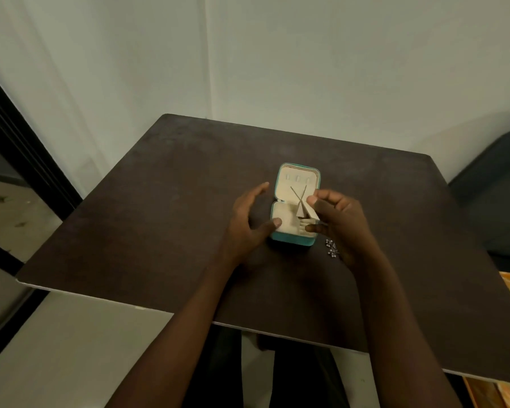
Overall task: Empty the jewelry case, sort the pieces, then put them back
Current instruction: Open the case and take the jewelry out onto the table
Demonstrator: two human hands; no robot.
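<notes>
Your case (295, 205) lay open mid-table (159, 201). Your left hand (249, 222) rested against its left side, fingers relaxed and apart, thumb on the rim. Your right hand (334, 220) pinched the beige flap (306, 212) upright. Loose pieces (332, 248) lay just right of the case.

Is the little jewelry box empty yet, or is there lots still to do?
Partly. Small silvery pieces already lie on the table beside the open teal case. The right hand lifts a beige flap inside; the left hand steadies the case. Sorting and putting back remain.
</notes>
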